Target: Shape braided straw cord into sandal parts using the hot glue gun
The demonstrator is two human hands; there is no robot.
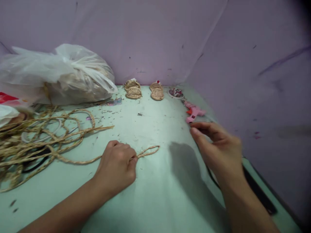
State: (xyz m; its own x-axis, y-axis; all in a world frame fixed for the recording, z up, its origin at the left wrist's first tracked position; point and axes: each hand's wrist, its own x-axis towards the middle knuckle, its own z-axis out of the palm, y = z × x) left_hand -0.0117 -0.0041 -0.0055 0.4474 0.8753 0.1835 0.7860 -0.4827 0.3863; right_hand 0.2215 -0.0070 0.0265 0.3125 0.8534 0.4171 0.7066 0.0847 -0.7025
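My left hand (118,161) is closed on a braided straw cord (77,161), pressing it to the table. A small loop (152,150) of the cord sticks out past the thumb. My right hand (216,145) is raised over the table at the right, thumb and index fingertips together. Whatever they may pinch is too small to make out. Just beyond those fingertips lies a pink glue gun (194,113), its handle end towards me. A dark cable (212,177) shows beside the right hand, which partly hides it.
Tangled braided cord (55,142) covers the table's left side. Behind it lies a stuffed white plastic bag (73,74). Two small woven straw pieces (133,90) stand by the wall, beside a dish (176,94) of red and white bits. A long black object (259,189) lies at the right edge.
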